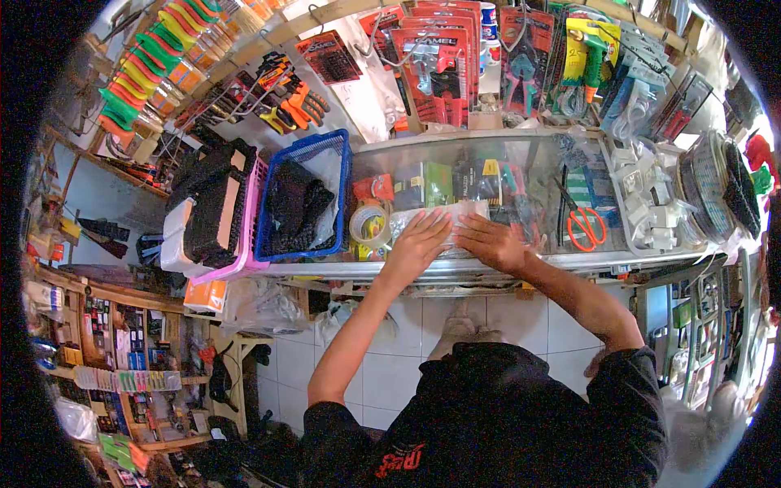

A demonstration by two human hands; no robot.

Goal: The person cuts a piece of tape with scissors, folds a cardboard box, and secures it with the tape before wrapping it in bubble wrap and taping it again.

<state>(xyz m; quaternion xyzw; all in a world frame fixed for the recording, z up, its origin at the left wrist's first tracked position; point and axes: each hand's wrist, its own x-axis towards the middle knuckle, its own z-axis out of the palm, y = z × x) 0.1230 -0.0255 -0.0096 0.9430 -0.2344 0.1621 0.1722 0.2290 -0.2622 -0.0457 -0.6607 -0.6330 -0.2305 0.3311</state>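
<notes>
On the glass counter lies a flat packet in clear, whitish plastic [467, 209]. My left hand [421, 241] rests on its left part, palm down with the fingers stretched out. Pressed flat over the right part is my right hand [492, 243], its fingers also extended. The two hands nearly meet at the packet's middle and hide much of it; what is inside cannot be made out. Just left of the packet sits a roll of tape [359, 221]. Orange-handled scissors [573, 232] lie farther right on the counter.
A blue basket [345, 187] with black netted material and a pink basket [254, 215] stand left on the counter [561, 259]. At right are a tray of white fittings [651, 195] and coiled cable [706, 183]. Carded tools [439, 77] hang along the back.
</notes>
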